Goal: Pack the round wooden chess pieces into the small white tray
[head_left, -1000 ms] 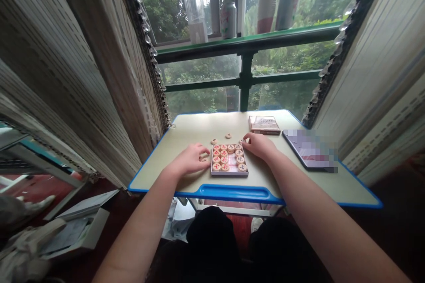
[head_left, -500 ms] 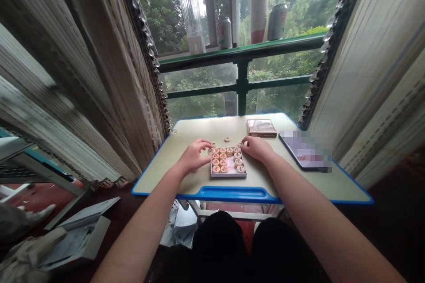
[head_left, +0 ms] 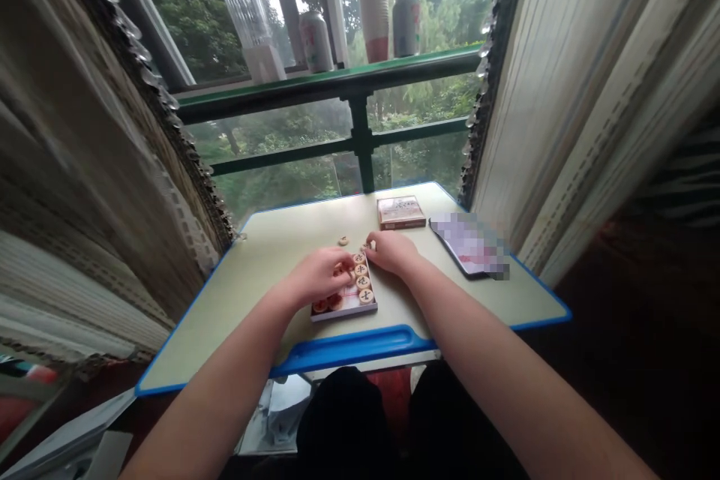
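A shallow box of round wooden chess pieces with red and black characters lies on a beige table with a blue rim. My left hand rests over the box's left half with fingers curled, covering several pieces; what its fingers hold is hidden. My right hand sits at the box's far right corner, fingertips pinched at a piece there. One loose piece lies on the table beyond the box.
A box lid and a dark tablet-like slab lie at the table's far right. Blinds hang on both sides. Behind the table a green window rail carries cans and stacked cups. Papers lie on the floor at the lower left.
The view has swung, shifting the table left in frame. My left hand moved from beside the box to over its left half. Fewer loose pieces lie beyond the box.
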The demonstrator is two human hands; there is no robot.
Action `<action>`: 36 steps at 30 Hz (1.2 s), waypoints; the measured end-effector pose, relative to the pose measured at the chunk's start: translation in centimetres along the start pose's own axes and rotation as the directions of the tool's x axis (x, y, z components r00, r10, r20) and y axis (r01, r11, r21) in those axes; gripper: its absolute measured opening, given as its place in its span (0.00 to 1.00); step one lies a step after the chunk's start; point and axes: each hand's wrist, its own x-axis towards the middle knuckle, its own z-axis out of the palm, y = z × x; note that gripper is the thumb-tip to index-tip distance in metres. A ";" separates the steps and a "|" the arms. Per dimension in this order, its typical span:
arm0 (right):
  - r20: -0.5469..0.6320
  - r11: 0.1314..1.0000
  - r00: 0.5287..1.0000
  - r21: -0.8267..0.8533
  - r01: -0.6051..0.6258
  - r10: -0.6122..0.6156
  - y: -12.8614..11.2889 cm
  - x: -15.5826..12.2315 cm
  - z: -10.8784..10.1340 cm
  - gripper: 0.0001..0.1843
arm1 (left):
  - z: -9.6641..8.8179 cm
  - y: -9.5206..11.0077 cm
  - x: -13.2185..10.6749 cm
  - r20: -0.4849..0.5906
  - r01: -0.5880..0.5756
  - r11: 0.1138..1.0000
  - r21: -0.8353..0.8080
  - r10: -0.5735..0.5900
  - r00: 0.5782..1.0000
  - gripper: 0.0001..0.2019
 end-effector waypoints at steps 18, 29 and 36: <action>0.001 1.000 1.000 -0.003 -0.015 0.015 0.0 0.5 0.2 0.20 | 0.2 1.1 -0.4 -0.063 0.058 0.932 0.358 -0.038 0.997 0.14; 0.012 1.000 1.000 -0.004 -0.010 0.011 0.1 0.8 0.4 0.20 | 0.2 -0.1 -0.3 0.007 0.006 0.999 0.044 -0.006 1.000 0.09; -0.001 1.000 1.000 -0.009 0.010 -0.010 0.1 0.6 0.5 0.19 | 0.2 0.3 -0.4 -0.008 0.080 0.979 0.187 -0.079 0.997 0.13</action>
